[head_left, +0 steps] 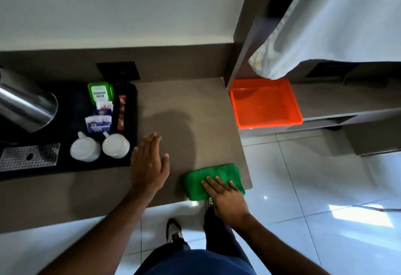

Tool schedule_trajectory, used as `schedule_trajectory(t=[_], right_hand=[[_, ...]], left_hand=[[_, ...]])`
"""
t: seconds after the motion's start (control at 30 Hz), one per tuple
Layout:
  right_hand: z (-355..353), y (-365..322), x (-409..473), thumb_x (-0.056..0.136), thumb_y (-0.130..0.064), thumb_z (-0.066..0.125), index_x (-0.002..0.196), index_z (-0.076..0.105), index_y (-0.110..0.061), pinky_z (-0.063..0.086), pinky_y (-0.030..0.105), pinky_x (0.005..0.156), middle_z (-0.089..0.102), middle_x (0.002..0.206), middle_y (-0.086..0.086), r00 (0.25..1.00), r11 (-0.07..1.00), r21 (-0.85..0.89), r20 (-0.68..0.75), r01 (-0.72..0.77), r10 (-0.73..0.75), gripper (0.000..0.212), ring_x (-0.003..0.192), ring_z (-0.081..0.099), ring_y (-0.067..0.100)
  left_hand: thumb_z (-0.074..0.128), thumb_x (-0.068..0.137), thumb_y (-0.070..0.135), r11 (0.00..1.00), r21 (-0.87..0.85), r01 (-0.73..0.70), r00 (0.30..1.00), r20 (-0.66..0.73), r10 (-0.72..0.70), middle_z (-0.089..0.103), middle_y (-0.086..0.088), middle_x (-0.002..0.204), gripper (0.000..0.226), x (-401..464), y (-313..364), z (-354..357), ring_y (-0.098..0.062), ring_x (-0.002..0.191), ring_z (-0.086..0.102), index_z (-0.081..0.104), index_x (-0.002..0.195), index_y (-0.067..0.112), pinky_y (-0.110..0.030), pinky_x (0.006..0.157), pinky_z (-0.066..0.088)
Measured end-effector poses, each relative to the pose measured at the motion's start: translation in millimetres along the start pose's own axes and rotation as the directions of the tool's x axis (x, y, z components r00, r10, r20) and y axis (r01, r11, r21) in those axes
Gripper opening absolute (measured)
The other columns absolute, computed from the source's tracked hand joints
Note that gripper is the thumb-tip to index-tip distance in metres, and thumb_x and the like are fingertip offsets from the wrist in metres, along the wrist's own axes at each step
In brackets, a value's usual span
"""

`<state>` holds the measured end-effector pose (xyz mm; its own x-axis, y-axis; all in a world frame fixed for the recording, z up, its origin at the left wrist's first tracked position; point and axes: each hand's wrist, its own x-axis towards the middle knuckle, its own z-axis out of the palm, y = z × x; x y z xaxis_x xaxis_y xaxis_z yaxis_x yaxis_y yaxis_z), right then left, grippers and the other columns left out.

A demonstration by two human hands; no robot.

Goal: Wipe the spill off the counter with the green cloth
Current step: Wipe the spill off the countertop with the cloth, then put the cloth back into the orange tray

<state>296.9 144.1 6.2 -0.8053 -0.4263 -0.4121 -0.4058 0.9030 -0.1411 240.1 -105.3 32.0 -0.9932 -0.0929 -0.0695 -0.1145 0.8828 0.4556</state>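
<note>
Head view: the green cloth (213, 179) lies folded on the grey-brown counter (184, 105), at its near right corner beside the front edge. The right hand (227, 201) rests palm-down on the cloth's near part, fingers (213, 184) spread flat, nothing pinched. To the left of the cloth, the left hand (149, 164) is held open with fingers together, just beside a black tray (130, 123); whether it touches the counter cannot be told. Further left of the cloth, on that tray, stand two white cups (99, 146) and tea sachets (101, 105). Beyond the cloth sits an orange tub (265, 103). No spill can be made out.
</note>
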Motion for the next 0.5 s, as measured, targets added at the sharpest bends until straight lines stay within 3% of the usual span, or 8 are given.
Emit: schedule_trajectory(t=[0.07,0.13,0.2,0.33,0.5], right_hand=[[-20.7,14.6,-3.6,0.075,-0.024,0.073,0.141,0.051,-0.04,0.062,0.037,0.076,0.066,0.138,-0.007,0.988,0.964,0.242,-0.08,-0.113,0.136,0.072,0.098,0.075,0.027],[-43.3,41.4,-0.3,0.088,-0.023,0.059,0.138,0.043,-0.044,0.059,0.037,0.076,0.073,0.124,-0.001,0.963,0.847,0.508,-0.108,-0.159,0.245,0.056,0.093,0.074,0.031],[-63.0,84.5,13.2,0.094,-0.016,0.056,0.132,0.05,-0.033,0.054,0.037,0.078,0.076,0.11,0.009,0.916,0.707,0.684,-0.145,-0.181,0.374,0.042,0.095,0.071,0.035],[-109.6,167.9,57.4,0.099,0.002,0.051,0.132,0.055,-0.01,0.051,0.042,0.097,0.068,0.119,0.014,0.883,0.426,0.885,-0.038,-0.188,0.468,0.035,0.111,0.063,0.032],[-160.1,232.2,121.5,0.104,0.002,0.046,0.131,0.055,-0.007,0.056,0.039,0.093,0.068,0.115,0.01,0.913,0.155,0.979,0.06,-0.133,0.404,0.03,0.102,0.066,0.023]], left_hand=[[0.044,0.089,0.035,0.999,0.025,-0.045,0.999,-0.02,0.045,0.051,-0.021,0.152,0.063,16.2,14.3,-13.9,-0.041,0.142,0.047,0.051,0.142,0.002,-0.067,0.109,0.04],[0.042,0.091,0.037,0.989,0.089,-0.122,0.992,-0.001,0.123,0.05,-0.022,0.153,0.063,33.2,30.0,-25.2,-0.043,0.142,0.047,0.052,0.141,0.001,-0.066,0.108,0.041],[0.043,0.092,0.038,0.968,0.145,-0.205,0.979,0.018,0.204,0.046,-0.021,0.157,0.062,53.5,53.6,-33.7,-0.043,0.144,0.044,0.052,0.141,0.003,-0.065,0.109,0.04],[0.044,0.092,0.043,0.94,0.188,-0.286,0.957,0.002,0.291,0.041,-0.017,0.162,0.064,94.8,115.1,-38.6,-0.04,0.149,0.037,0.051,0.143,0.005,-0.065,0.112,0.037],[0.05,0.094,0.043,0.92,0.203,-0.335,0.932,-0.074,0.356,0.04,-0.015,0.162,0.063,143.2,180.0,-24.9,-0.039,0.15,0.037,0.05,0.146,0.007,-0.064,0.112,0.038]])
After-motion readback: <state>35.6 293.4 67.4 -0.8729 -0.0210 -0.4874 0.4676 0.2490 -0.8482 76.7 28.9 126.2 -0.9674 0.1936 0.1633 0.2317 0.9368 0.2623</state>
